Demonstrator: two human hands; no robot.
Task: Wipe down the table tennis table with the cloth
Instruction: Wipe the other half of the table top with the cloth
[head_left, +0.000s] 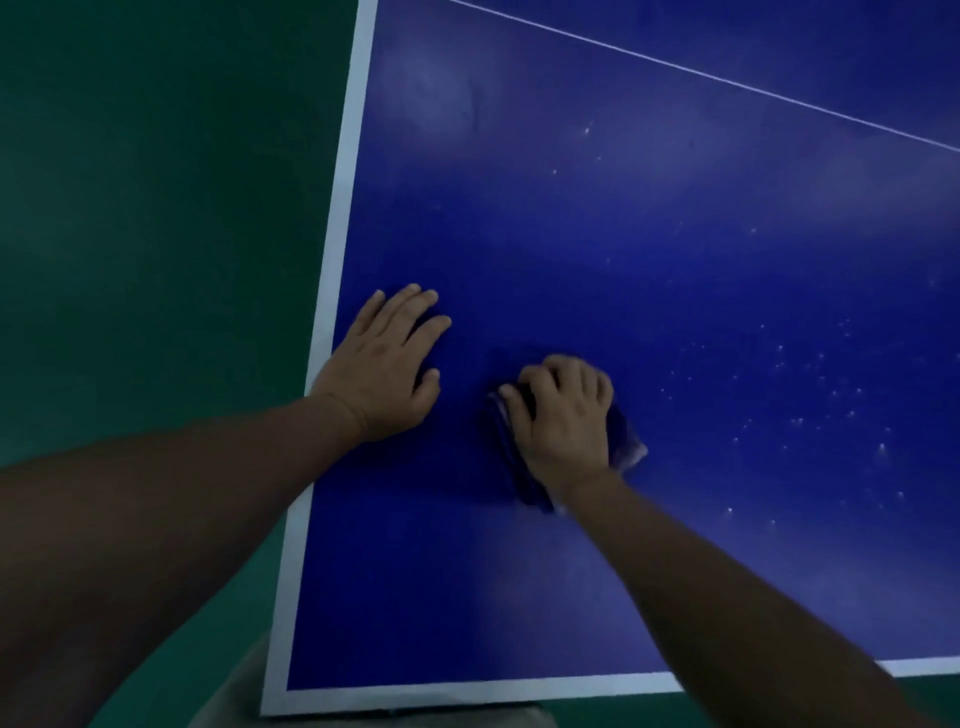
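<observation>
Green floor (156, 208) and a patch of pale clothing (234, 691), all in dim light.

The floor is a plain, dark green with a smooth look. It fills the whole left side and shows again as a thin band in the lower right corner. At the bottom edge a patch of beige fabric covers part of the green. It is possibly the person's trousers or shorts, but the light is too poor to tell which.

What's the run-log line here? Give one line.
phase: wiping | left hand: flat on table | right hand: grips cloth on table | white specks: right of cloth
</observation>
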